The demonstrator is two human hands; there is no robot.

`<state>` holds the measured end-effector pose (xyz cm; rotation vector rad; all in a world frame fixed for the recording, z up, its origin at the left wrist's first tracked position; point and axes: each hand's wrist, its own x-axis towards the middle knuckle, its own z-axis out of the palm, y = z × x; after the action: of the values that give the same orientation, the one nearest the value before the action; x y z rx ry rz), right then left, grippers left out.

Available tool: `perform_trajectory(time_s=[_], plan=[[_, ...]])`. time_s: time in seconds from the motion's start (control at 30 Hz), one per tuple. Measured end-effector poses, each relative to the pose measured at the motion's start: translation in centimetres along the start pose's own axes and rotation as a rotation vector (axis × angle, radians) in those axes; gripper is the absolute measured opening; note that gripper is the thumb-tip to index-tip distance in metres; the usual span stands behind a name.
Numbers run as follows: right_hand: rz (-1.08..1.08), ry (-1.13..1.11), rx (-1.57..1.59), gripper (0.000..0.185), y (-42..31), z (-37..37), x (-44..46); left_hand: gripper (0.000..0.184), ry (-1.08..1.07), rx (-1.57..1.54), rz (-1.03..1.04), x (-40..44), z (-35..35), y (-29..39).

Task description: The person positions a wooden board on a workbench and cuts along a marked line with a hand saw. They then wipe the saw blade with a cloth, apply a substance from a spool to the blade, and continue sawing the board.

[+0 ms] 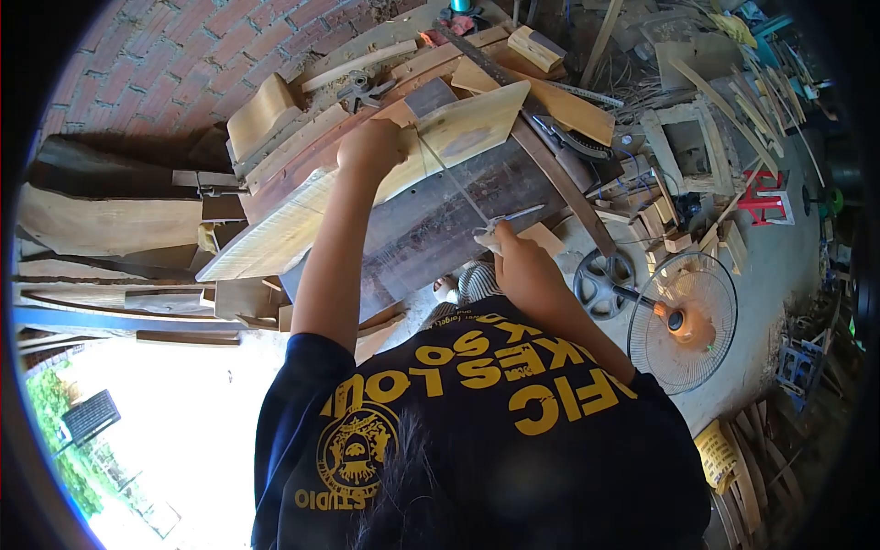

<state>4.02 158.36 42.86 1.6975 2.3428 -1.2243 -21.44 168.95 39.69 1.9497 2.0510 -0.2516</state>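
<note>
A long pale wooden board (pixel 284 225) with an angled end lies slantwise on the dark workbench (pixel 422 234). My left hand (pixel 374 147) is closed at the board's far edge, at one end of a thin strip or tape. That strip (pixel 454 181) runs across the board and over the bench to my right hand (pixel 500 240). The fingers of my right hand are pinched round a small pale item at the strip's near end, together with a thin, pointed stick. What exactly my left fingers grip is hidden.
Behind the board are a curved wooden block (pixel 261 115), a metal clamp (pixel 360 90) and wood strips. A dark bar (pixel 564 179) crosses the bench's right side. Further right stand a fan (pixel 683 321), a spoked wheel (pixel 605 282) and a red stool (pixel 764 197).
</note>
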Motion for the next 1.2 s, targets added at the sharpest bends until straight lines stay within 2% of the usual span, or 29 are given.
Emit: perform_trajectory(time_s=[0.07, 0.13, 0.17, 0.23, 0.3, 0.37, 0.43, 0.47, 0.57, 0.63, 0.67, 0.73, 0.87, 0.97, 1.03, 1.07, 1.13, 1.2], plan=[[-0.003, 0.005, 0.014, 0.027, 0.5, 1.1, 1.1, 0.036, -0.005, 0.006, -0.011, -0.6, -0.4, 0.6], [-0.219, 0.192, 0.128, 0.026, 0.7, 2.8, 5.0, 0.036, -0.008, 0.007, -0.022, -1.0, -0.3, 0.8], [-0.22, 0.193, 0.129, 0.026, 0.0, 2.6, 6.3, 0.037, 0.024, 0.0, -0.028, -1.1, -0.2, 0.7], [-0.123, 0.154, -0.006, 0.025, -1.4, 2.2, 7.8, 0.037, 0.054, 0.0, -0.028, -1.2, -0.2, 0.4], [-0.142, 0.152, 0.021, 0.024, -1.2, 2.3, 7.0, 0.032, 0.043, 0.026, -0.03, -0.6, -0.5, 0.1], [-0.162, 0.149, 0.05, 0.024, -1.2, 2.3, 4.9, 0.035, 0.016, 0.051, -0.016, -0.1, -1.3, -0.1], [-0.042, 0.0, 0.094, 0.023, -0.8, 1.3, 1.2, 0.036, -0.027, 0.077, -0.029, 0.4, -1.6, -0.4], [-0.041, -0.003, 0.094, 0.023, -0.4, 1.1, 1.0, 0.036, -0.03, 0.076, -0.029, 0.2, -1.4, -0.3], [0.016, 0.045, 0.053, 0.027, 0.2, 1.4, 1.0, 0.035, 0.039, 0.018, -0.029, -0.5, -0.6, 0.1], [-0.135, 0.137, 0.148, 0.025, 0.2, 2.1, 3.1, 0.033, 0.026, 0.023, -0.034, -0.5, -0.2, 0.3], [-0.129, 0.141, 0.15, 0.025, -0.1, 2.4, 4.7, 0.033, 0.025, 0.025, -0.027, -0.8, -0.1, 0.5], [-0.112, 0.168, 0.025, 0.02, -1.2, 2.8, 7.8, 0.031, 0.072, 0.007, -0.042, -1.6, 0.1, 0.9], [-0.087, 0.164, -0.032, 0.019, -2.0, 2.7, 6.7, 0.03, 0.039, 0.024, -0.029, -1.3, -0.2, 1.0], [-0.095, 0.131, 0.107, 0.019, -1.1, 2.1, 1.6, 0.029, 0.03, 0.048, -0.039, -1.3, -0.1, 0.9], [0.067, -0.043, 0.032, 0.02, -0.8, 1.3, -0.4, 0.029, 0.041, 0.073, -0.02, -1.2, -0.1, 1.0], [0.064, -0.048, 0.032, 0.02, -0.7, 1.6, 0.3, 0.029, 0.038, 0.074, -0.025, -1.3, 0.1, 0.9], [-0.195, 0.152, 0.147, 0.019, 0.0, 2.8, 3.0, 0.028, 0.093, 0.061, 0.01, -1.6, 0.8, 1.0], [-0.189, 0.207, 0.08, 0.019, -0.5, 4.1, 7.3, 0.028, 0.094, 0.051, -0.02, -2.1, 0.3, 1.6]])
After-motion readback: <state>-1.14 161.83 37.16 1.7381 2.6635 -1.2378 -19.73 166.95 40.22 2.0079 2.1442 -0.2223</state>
